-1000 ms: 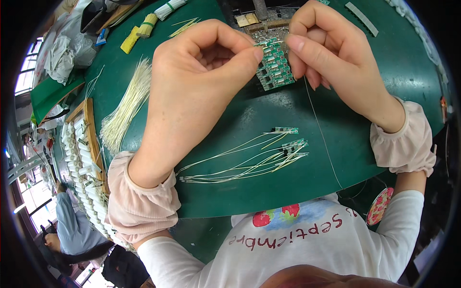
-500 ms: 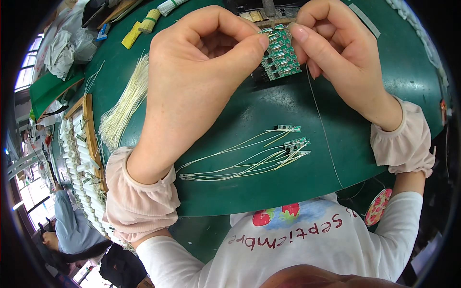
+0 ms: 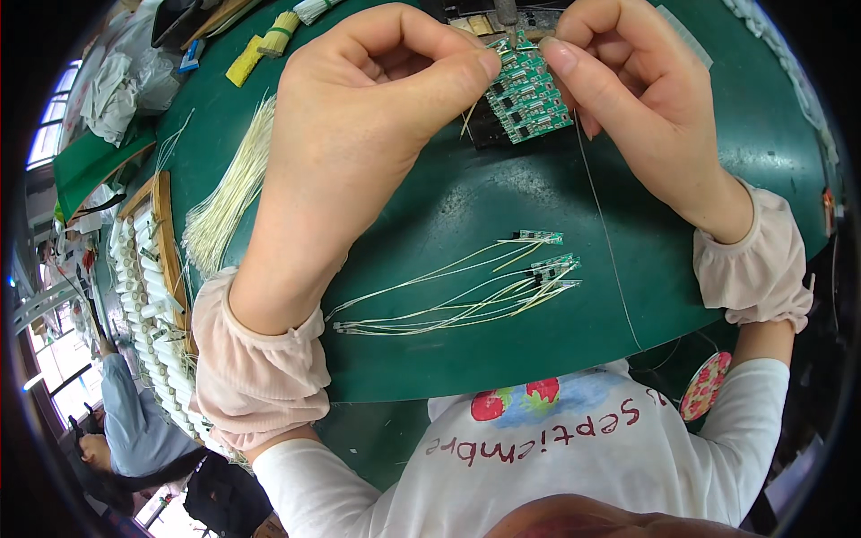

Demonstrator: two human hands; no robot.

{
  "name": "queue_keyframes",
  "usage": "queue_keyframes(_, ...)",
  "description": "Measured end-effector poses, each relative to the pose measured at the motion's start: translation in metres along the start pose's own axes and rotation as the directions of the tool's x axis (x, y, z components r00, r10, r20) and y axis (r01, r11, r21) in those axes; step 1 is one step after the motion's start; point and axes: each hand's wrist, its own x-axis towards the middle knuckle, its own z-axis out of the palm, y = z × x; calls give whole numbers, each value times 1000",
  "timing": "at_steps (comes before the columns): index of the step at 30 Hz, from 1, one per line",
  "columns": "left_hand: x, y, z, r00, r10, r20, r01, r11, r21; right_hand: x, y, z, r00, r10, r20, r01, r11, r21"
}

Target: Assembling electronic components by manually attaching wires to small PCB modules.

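Left hand (image 3: 368, 117) has its grip pinched on the green circuit board (image 3: 534, 99) at the upper-left edge; right hand (image 3: 641, 112) is at the upper-right, hold can't tell. Best keep board steady by the metal rod (image 3: 507, 13), fingers clear, above worktop (image 3: 466, 363).

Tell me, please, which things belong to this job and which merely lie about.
Likely the job's:
circuit-board panel between left hand and right hand
thin grey wire
small wired boards
pale wire bundle

Seemingly lying about:
yellow block
crumpled plastic bag
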Motion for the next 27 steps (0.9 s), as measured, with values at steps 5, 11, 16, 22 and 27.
queue_keyframes(5, 2, -2, -2, 1000, 6, 27, -6, 1000, -21, 2, 1, 1, 1000, -20, -15, 20, 1000, 23)
queue_keyframes(11, 2, -1, -7, 998, -48, 39, 49, 998, -33, 1, -27, 3, 992, 123, -15, -120, 985, 123)
queue_keyframes(16, -2, 0, -4, 996, -86, 28, 87, 996, -7, 5, -17, -5, 917, 358, 174, -378, 921, 95)
queue_keyframes(22, -10, 12, 8, 993, -117, 9, 115, 983, 146, -4, -1, -5, 915, 346, 210, -354, 935, 3)
queue_keyframes(27, -12, 15, 7, 990, -141, 25, 133, 970, 204, -7, 1, -1, 917, 306, 255, -340, 935, 102)
